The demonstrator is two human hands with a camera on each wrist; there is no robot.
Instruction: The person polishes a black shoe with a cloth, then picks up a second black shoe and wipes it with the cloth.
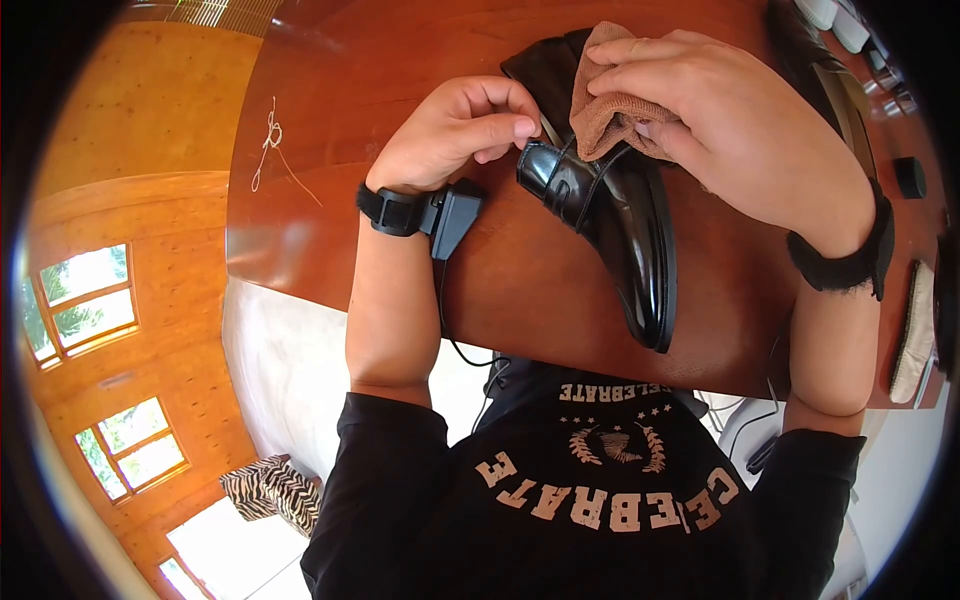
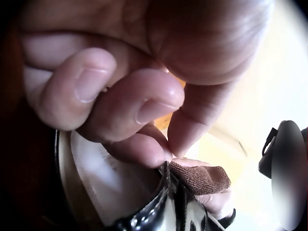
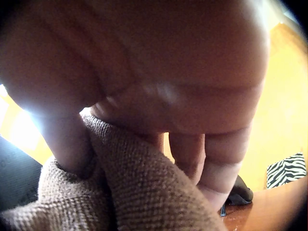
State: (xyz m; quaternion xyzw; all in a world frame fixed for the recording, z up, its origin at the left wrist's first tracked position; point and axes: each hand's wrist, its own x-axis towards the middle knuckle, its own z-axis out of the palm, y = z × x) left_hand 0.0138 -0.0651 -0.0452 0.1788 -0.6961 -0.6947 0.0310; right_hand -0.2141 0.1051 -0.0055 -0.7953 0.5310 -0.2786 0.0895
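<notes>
A shiny black leather dress shoe point(image 1: 640, 235) lies on the brown table point(image 1: 330, 240), its toe pointing toward the person. My left hand point(image 1: 455, 130) pinches the edge of the shoe's opening between thumb and index finger, the other fingers curled. In the left wrist view the pale lining point(image 2: 103, 166) shows beneath those fingers. A brown ribbed cloth point(image 1: 605, 115) is bunched in my right hand point(image 1: 735, 130), which holds it against the upper around the laces. Folds of the cloth point(image 3: 149, 187) fill the right wrist view and hide the leather under them.
A thin, pale knotted string point(image 1: 270, 140) lies on the table at left. Along the right side are a small black block point(image 1: 910, 177) and a brush-like thing with beige bristles point(image 1: 912, 335). A zebra-striped seat point(image 1: 270, 492) stands on the floor at lower left.
</notes>
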